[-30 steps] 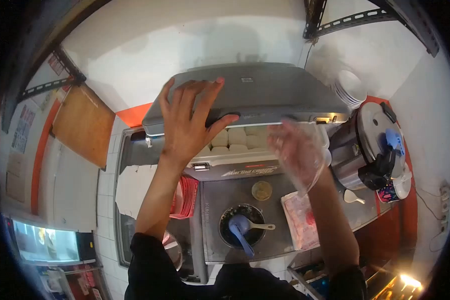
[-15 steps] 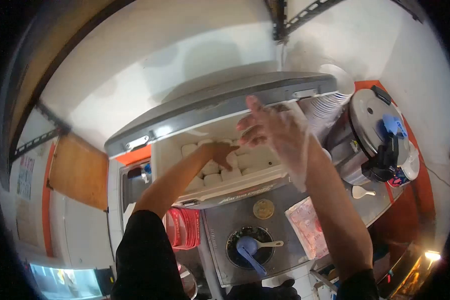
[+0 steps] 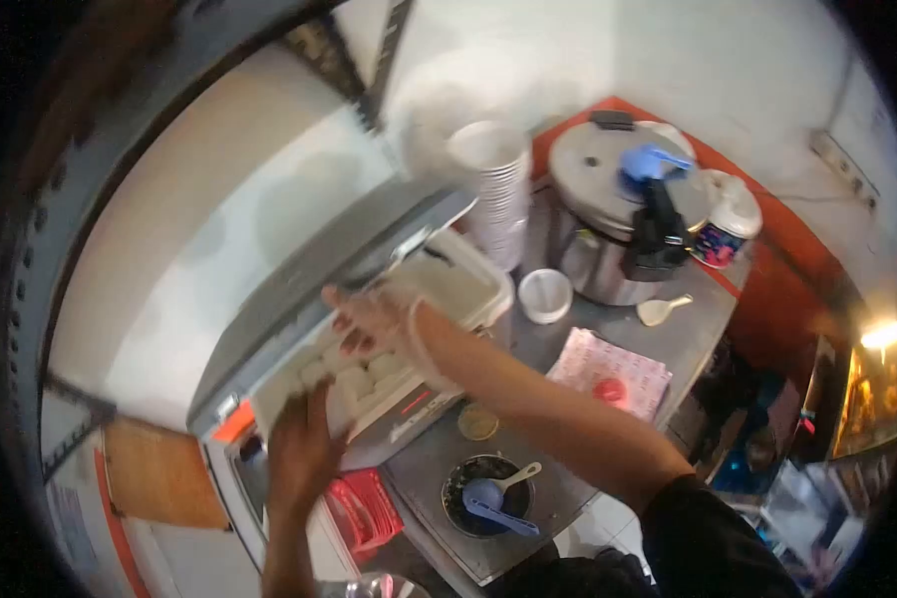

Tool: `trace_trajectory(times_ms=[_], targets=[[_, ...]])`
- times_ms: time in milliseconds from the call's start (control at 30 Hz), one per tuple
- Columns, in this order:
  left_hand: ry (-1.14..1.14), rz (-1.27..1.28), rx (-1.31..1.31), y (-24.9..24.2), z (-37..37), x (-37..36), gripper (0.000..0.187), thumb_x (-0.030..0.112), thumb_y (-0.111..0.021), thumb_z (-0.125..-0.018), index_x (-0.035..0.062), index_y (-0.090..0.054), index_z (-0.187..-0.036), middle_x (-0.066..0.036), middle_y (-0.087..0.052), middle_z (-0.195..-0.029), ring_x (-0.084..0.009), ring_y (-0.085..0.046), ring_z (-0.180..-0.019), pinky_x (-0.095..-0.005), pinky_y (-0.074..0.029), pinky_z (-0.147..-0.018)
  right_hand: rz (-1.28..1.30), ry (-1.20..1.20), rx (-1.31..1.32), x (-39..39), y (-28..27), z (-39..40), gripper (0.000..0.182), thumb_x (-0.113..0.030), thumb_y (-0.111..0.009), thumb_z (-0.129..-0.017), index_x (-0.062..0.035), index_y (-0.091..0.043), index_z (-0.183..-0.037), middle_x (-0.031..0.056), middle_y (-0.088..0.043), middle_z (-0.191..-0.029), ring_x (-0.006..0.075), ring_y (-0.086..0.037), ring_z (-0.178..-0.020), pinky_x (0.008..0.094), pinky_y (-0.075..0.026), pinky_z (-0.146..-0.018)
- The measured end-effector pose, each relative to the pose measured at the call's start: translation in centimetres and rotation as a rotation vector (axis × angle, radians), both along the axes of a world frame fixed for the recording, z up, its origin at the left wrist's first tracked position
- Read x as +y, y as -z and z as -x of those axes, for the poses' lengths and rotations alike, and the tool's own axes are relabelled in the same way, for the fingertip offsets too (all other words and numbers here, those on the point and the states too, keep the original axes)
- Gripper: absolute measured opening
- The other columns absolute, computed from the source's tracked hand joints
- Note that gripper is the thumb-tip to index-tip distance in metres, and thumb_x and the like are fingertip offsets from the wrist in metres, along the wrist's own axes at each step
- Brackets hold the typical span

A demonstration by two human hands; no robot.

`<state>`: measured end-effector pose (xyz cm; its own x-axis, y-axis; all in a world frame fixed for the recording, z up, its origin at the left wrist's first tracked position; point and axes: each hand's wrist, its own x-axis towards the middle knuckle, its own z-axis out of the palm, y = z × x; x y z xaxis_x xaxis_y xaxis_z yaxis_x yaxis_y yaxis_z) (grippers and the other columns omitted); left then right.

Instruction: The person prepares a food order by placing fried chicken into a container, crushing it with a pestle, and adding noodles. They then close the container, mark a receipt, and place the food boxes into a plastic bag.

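A cool box point(image 3: 414, 399) stands with its grey lid point(image 3: 299, 284) raised, and several white rounded packets point(image 3: 354, 382) lie inside. At the box's near left side, my left hand point(image 3: 307, 444) is closed round a white rounded packet point(image 3: 340, 407), blurred by motion. The far side of that packet is hidden. My right hand point(image 3: 374, 321), in a clear plastic glove, hovers over the box near the lid with its fingers apart and nothing in them.
Stacked white bowls point(image 3: 498, 189) and a large lidded pot point(image 3: 608, 239) stand behind right. Pink printed paper point(image 3: 593, 374), a white cup point(image 3: 545, 296) and a rice paddle point(image 3: 658, 311) lie on the counter. A black container point(image 3: 458, 488) holds a blue ladle; red packets point(image 3: 364, 518) sit left.
My left hand has come out of the box with a white packet. My right hand stays open above the box. The view has turned to the right.
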<state>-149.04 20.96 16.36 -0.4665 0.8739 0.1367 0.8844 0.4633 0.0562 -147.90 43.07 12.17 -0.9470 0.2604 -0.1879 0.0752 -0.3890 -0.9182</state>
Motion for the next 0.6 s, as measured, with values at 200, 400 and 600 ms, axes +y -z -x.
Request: trace_trajectory(times_ms=[200, 400, 600], targets=[[-0.138, -0.205, -0.689, 4.4, -13.7, -7.4, 0.061, 0.025, -0.078, -0.085, 0.0031, -0.05, -0.134, -0.017, -0.059, -0.121, -0.0261, -0.059, -0.109, -0.0394, -0.049, -0.093, 0.068, 0.112, -0.001, -3.5, 2.9, -10.6, 0.05, -0.052, -0.062, -0.094, -0.0024, -0.068, -0.096, 0.0102, -0.071, -0.088, 0.019, -0.067, -0.069, 0.0317, -0.054, -0.06], [-0.108, -0.533, -1.533, 15.4, -28.2, -6.4, 0.062, 0.024, -0.082, -0.083, 0.0016, -0.049, -0.13, -0.016, -0.058, -0.116, -0.0278, -0.061, -0.104, -0.0402, -0.052, -0.087, -0.377, 0.03, 0.057, -7.2, 8.6, -33.7, 0.052, -0.046, -0.058, -0.097, 0.0013, -0.064, -0.118, 0.0156, -0.07, -0.107, 0.0215, -0.069, -0.083, 0.0346, -0.057, -0.073], [0.598, 0.144, -1.571, 23.7, -47.7, -2.4, 0.08, 0.01, -0.086, -0.074, -0.0005, -0.042, -0.14, -0.02, -0.057, -0.127, -0.0302, -0.06, -0.114, -0.0407, -0.053, -0.094, -0.355, 0.459, -0.421, -17.7, 12.4, -69.6, 0.065, -0.046, -0.062, -0.095, 0.0004, -0.051, -0.138, 0.0181, -0.066, -0.119, 0.0238, -0.068, -0.093, 0.0361, -0.058, -0.073]])
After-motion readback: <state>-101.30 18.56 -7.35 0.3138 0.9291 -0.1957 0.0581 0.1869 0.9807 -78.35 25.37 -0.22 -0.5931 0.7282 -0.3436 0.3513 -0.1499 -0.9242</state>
